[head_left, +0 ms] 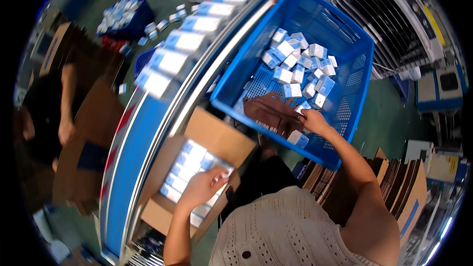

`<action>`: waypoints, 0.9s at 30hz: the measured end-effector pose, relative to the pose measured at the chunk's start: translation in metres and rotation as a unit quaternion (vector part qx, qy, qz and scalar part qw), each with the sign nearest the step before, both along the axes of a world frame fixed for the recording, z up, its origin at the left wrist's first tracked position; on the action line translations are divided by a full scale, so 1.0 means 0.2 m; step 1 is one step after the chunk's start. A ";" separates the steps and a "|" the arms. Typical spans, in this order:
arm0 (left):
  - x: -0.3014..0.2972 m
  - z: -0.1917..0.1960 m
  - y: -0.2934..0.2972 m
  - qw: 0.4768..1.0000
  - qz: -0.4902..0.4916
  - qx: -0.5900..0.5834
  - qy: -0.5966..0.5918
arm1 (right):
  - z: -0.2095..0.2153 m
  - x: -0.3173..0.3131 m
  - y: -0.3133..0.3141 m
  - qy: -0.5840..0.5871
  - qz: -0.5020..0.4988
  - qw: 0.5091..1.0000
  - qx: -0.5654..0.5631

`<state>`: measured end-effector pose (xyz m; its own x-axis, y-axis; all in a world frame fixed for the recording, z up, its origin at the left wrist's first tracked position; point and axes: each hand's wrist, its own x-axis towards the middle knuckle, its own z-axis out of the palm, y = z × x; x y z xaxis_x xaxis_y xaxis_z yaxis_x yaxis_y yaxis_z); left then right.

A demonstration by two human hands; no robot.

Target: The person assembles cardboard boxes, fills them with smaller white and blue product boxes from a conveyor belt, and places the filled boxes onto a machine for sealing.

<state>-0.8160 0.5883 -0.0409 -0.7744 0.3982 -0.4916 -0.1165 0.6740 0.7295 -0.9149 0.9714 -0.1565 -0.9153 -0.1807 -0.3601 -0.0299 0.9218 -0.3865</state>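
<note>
My left hand (202, 187) is over an open cardboard carton (217, 135), its fingers closed on a small box at the right side of the packed rows. White-and-blue small boxes (185, 170) fill the carton. Inside a large blue plastic basket (363, 81), my right hand (316, 121) pinches a small white-and-blue box (302, 107), partly hidden by the fingers. A brown bag (271, 111) with printing lies beside that hand, over the basket's near left wall. Loose boxes (295, 59) of the same kind are heaped farther in, and one box (297, 139) sits by the near wall.
Left of the basket runs a blue conveyor (129, 167) carrying a line of boxes (186, 42). Across it, a person (47, 113) stands at another carton (88, 143). Another full basket (129, 22) and scattered boxes lie beyond. Flattened cardboard (394, 182) is stacked to my right.
</note>
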 end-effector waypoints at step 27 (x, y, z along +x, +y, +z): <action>-1.76 -2.42 1.57 0.993 0.069 -0.034 -0.085 | -1.72 -0.76 0.42 -0.101 -0.424 0.854 -0.283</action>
